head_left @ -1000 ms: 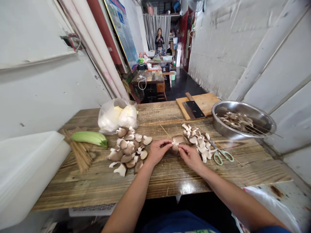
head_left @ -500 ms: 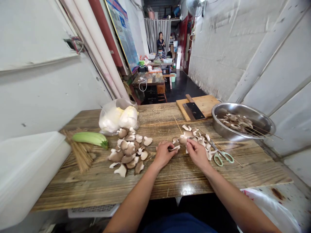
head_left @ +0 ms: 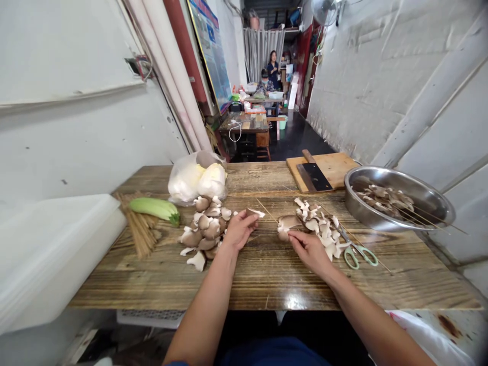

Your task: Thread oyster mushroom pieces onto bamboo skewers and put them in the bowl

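Observation:
My left hand (head_left: pixel 238 230) pinches a small pale mushroom piece (head_left: pixel 254 212) above the wooden table (head_left: pixel 267 274), just right of a heap of brown mushroom pieces (head_left: pixel 205 229). My right hand (head_left: pixel 309 249) is closed on the lower end of a thin bamboo skewer (head_left: pixel 267 210) that carries mushroom pieces (head_left: pixel 286 223); the bare tip slants up and left. A second heap of pale mushroom pieces (head_left: pixel 318 226) lies right beside that hand.
Green-handled scissors (head_left: pixel 356 251) lie right of the pale heap. A steel bowl (head_left: pixel 396 199) holds finished skewers. Cutting board with cleaver (head_left: pixel 316 175) behind. Plastic bag (head_left: pixel 196 179), green vegetable (head_left: pixel 154 207), skewer bundle (head_left: pixel 139 229) and white tub (head_left: pixel 49 254) to the left. A person stands far back.
My left hand has drawn left, away from the skewer, and now holds a single mushroom piece. My right hand keeps the loaded skewer. The view has shifted slightly.

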### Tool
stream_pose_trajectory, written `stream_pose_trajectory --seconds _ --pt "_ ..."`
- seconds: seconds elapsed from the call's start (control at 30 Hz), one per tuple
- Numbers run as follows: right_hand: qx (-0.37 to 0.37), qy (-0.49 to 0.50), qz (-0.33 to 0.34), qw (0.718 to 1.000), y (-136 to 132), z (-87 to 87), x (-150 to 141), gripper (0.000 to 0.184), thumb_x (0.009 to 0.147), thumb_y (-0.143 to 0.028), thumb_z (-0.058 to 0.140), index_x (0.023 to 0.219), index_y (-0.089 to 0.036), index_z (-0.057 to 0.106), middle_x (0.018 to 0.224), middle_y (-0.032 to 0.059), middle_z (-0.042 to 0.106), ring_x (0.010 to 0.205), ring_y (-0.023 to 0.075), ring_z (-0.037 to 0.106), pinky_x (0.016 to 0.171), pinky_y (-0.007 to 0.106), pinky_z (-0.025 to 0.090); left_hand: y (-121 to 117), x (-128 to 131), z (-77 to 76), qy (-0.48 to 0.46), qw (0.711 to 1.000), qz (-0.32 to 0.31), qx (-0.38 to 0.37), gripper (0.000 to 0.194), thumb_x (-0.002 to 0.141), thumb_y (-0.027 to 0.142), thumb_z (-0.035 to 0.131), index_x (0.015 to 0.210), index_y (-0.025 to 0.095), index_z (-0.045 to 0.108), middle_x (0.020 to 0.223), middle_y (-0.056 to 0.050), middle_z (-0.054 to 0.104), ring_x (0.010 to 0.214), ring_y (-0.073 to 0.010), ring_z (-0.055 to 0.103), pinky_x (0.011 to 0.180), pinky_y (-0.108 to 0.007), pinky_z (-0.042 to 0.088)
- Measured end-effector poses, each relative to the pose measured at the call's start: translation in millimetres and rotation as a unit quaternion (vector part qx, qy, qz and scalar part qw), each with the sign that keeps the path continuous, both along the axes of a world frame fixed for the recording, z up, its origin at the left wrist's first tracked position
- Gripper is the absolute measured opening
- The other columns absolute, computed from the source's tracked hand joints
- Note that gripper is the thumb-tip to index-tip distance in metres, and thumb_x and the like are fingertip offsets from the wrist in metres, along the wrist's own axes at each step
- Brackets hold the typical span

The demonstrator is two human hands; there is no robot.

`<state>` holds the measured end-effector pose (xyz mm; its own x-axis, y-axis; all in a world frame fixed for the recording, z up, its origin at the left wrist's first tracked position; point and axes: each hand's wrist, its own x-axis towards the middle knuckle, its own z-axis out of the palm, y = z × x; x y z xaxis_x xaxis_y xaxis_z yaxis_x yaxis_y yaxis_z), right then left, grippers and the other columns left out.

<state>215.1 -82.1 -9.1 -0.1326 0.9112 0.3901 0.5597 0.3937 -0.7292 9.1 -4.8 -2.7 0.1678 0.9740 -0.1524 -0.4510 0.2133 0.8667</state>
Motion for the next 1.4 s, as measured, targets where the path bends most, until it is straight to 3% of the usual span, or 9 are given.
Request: stream_pose_trajectory --seconds 0.33,0.6,1.4 --pt "-0.001 -0.015 0.018 1.000 0.0 -5.3 -1.0 0.025 0.086 -0.024 0.046 0.099 -0.020 0.067 0.089 0.0052 0.072 0.077 0.0194 0.067 0.069 0.029 0.052 5.9 -2.5 -4.5 -0.064 0.994 0.079 -0.039 0.022 0.061 0.015 0.074 0.077 0.013 0.059 0.071 0.000 0.063 0.065 -0.0076 0.059 0.059 -0.018 0.045" --pt "-0.020 -0.064 0.046 0.997 -2.5 -7.4 -1.9 0.026 0.087 -0.025 0.044 0.101 -0.020 0.066 0.092 0.0055 0.072 0.079 0.0201 0.067 0.070 0.030 0.051 10.9 -3.6 -5.9 -0.117 0.979 0.154 -0.069 0.007 0.070 0.011 0.066 0.074 0.009 0.062 0.071 -0.005 0.066 0.063 -0.0068 0.059 0.054 -0.014 0.045" --pt "-0.025 -0.060 0.053 0.996 -3.2 -5.5 -3.4 0.027 0.088 -0.025 0.043 0.100 -0.019 0.066 0.089 0.0059 0.072 0.076 0.0194 0.067 0.069 0.029 0.051 10.9 -3.3 -4.5 -0.144 0.976 0.144 -0.076 0.008 0.068 0.007 0.066 0.071 0.010 0.059 0.072 -0.005 0.065 0.063 -0.0070 0.059 0.053 -0.015 0.045"
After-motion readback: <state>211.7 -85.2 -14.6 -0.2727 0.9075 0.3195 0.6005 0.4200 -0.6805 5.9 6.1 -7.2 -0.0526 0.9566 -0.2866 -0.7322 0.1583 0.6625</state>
